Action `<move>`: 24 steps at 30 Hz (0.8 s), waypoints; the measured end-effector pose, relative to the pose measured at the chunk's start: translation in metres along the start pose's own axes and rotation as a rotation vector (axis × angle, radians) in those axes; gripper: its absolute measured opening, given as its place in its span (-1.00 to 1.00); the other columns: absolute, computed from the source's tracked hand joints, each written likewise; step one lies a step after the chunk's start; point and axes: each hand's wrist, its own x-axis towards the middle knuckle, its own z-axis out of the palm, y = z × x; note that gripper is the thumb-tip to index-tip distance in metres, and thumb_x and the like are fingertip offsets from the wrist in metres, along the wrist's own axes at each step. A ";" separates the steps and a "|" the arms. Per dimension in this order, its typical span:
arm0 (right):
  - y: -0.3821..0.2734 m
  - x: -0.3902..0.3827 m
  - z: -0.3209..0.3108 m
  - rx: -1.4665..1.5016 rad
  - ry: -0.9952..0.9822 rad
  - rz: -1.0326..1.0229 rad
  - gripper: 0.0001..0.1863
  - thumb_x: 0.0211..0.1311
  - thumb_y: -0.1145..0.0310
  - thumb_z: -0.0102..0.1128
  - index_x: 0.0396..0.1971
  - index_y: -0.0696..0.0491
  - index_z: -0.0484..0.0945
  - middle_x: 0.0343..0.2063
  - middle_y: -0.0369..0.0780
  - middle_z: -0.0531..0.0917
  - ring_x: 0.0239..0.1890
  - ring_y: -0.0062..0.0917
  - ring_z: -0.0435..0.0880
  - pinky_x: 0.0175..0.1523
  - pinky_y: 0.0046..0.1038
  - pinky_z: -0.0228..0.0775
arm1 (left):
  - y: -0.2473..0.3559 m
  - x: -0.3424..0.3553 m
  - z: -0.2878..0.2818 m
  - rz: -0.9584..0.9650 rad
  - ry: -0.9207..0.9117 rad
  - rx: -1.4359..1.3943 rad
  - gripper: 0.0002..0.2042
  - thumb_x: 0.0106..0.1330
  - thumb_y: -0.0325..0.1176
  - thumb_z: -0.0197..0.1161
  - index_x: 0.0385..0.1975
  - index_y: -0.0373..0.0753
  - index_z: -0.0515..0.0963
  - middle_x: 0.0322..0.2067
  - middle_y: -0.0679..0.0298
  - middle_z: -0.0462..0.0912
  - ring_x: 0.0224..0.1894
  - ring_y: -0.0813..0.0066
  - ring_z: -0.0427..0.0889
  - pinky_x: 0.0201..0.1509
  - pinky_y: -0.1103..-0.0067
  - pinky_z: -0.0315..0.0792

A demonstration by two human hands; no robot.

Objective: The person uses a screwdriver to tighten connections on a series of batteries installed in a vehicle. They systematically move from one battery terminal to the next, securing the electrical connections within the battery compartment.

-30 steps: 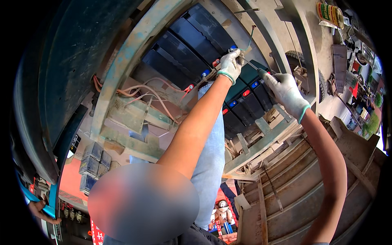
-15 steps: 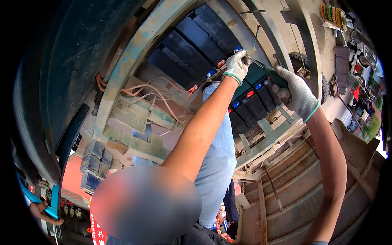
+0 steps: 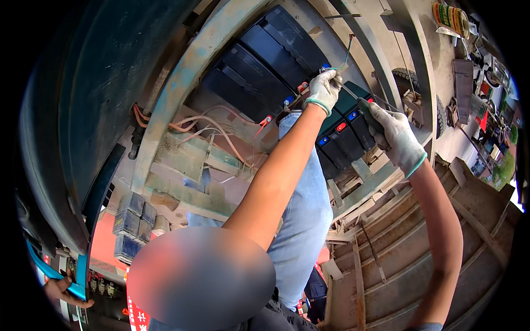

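Observation:
My left hand (image 3: pixel 324 89), in a white knit glove, is closed beside the terminals of the dark batteries. A thin green wire (image 3: pixel 348 54) runs into its pinched fingertips; the exact grip there is hidden. My right hand (image 3: pixel 403 140), gloved too, is wrapped around the dark green handle of a screwdriver (image 3: pixel 365 110). The metal shaft slants up and left to my left fingertips, which hide its tip. Large black batteries (image 3: pixel 265 52) lie in the metal frame beyond my left hand. More batteries (image 3: pixel 345 146) with red and blue terminal caps sit below the screwdriver.
A curved, paint-worn frame beam (image 3: pixel 179 83) arches along the left, with orange cables (image 3: pixel 212 124) near it. Another beam (image 3: pixel 417 60) passes right of my hands. Ribbed rusty metal (image 3: pixel 397 248) fills the lower right. Another person's hand (image 3: pixel 65 289) grips a teal bar at lower left.
My right hand has shifted slightly down and left, turning around the screwdriver handle. My left hand stays by the terminals, its fingers still closed. The whole view has shifted slightly.

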 end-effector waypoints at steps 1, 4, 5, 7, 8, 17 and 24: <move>0.001 0.000 -0.003 0.077 0.026 0.065 -0.67 0.22 0.11 0.18 -0.42 0.12 0.55 -0.69 -0.36 0.44 -0.77 -0.77 0.26 -0.71 -0.65 0.03 | -0.002 0.001 0.002 0.004 0.018 -0.012 -0.95 0.20 -0.58 0.09 -0.37 -0.40 0.46 -0.40 0.12 0.54 -0.45 0.38 0.51 -0.24 0.59 0.48; -0.012 -0.002 -0.006 -0.105 0.022 -0.019 -0.67 0.21 0.09 0.20 -0.48 0.09 0.52 -0.73 -0.39 0.39 -0.78 -0.79 0.24 -0.71 -0.69 -0.01 | -0.001 0.004 0.005 0.009 0.016 0.014 -0.95 0.19 -0.58 0.12 -0.37 -0.40 0.46 -0.40 0.13 0.54 -0.43 0.39 0.51 -0.27 0.60 0.46; -0.017 0.004 -0.009 -0.412 0.099 -0.071 -0.65 0.17 0.09 0.23 -0.44 0.10 0.46 -0.68 -0.28 0.47 -0.75 -0.62 0.41 -0.70 -0.58 0.17 | 0.000 0.006 0.004 -0.006 0.019 0.017 -0.95 0.19 -0.59 0.12 -0.37 -0.40 0.46 -0.40 0.13 0.54 -0.42 0.40 0.51 -0.27 0.61 0.46; -0.013 0.001 -0.009 -1.078 0.323 -0.712 -0.64 0.15 0.10 0.21 -0.38 0.12 0.42 -0.60 -0.18 0.52 -0.66 -0.44 0.53 -0.62 -0.45 0.32 | 0.002 0.010 0.006 -0.033 0.032 -0.017 -0.95 0.18 -0.59 0.14 -0.38 -0.39 0.46 -0.40 0.14 0.54 -0.40 0.41 0.50 -0.30 0.62 0.44; -0.013 -0.002 -0.004 -1.397 0.428 -1.047 -0.64 0.14 0.11 0.20 -0.35 0.13 0.40 -0.55 -0.13 0.54 -0.61 -0.35 0.58 -0.58 -0.39 0.39 | 0.005 0.010 0.006 -0.030 0.029 -0.024 -0.95 0.18 -0.59 0.14 -0.38 -0.39 0.46 -0.40 0.14 0.54 -0.40 0.42 0.51 -0.29 0.62 0.45; -0.012 0.002 0.001 -1.618 0.198 -0.722 -0.67 0.23 0.16 0.04 -0.31 0.18 0.38 -0.58 -0.02 0.57 -0.51 -0.20 0.63 -0.46 -0.26 0.46 | 0.000 0.002 0.003 -0.004 -0.076 -0.014 -0.93 0.19 -0.66 0.08 -0.40 -0.39 0.49 -0.42 0.17 0.55 -0.40 0.43 0.54 -0.19 0.58 0.51; -0.010 0.009 0.003 -0.978 0.184 -0.462 -0.56 0.24 0.11 0.03 -0.52 0.26 0.51 -0.58 0.06 0.56 -0.40 -0.07 0.60 -0.27 -0.21 0.41 | 0.002 0.004 0.002 -0.042 0.002 -0.037 -0.94 0.22 -0.64 0.08 -0.37 -0.41 0.48 -0.39 0.15 0.56 -0.37 0.42 0.56 -0.21 0.63 0.54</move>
